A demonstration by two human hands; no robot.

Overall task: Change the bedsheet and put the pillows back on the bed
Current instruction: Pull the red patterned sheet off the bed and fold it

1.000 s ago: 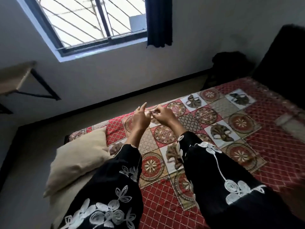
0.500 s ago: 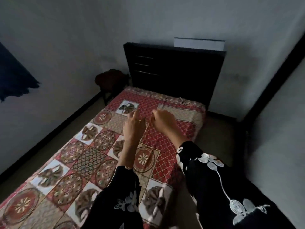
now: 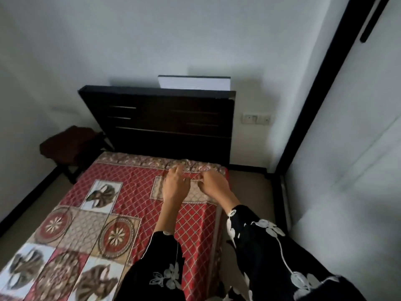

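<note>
A red patterned bedsheet (image 3: 134, 198) with floral and leaf squares lies spread over the bed, reaching the dark headboard (image 3: 165, 122). Both my hands hover close together above the sheet near the head end, on the bed's right side. My left hand (image 3: 174, 187) has loosely straight fingers pointing toward the headboard. My right hand (image 3: 213, 185) has its fingers curled, fingertips almost meeting the left thumb; I see nothing held in either. Both arms wear black sleeves with white embroidery. No pillow is in view.
A dark stool (image 3: 69, 146) with a dark cloth on it stands left of the headboard. A white box (image 3: 194, 83) sits behind the headboard top. A wall socket (image 3: 256, 118) and a black door frame (image 3: 314, 94) are on the right. A narrow floor strip (image 3: 245, 187) runs beside the bed.
My view has swung from the window side and the cream pillow at the foot toward the headboard. My hands have stayed close together in front of me throughout.
</note>
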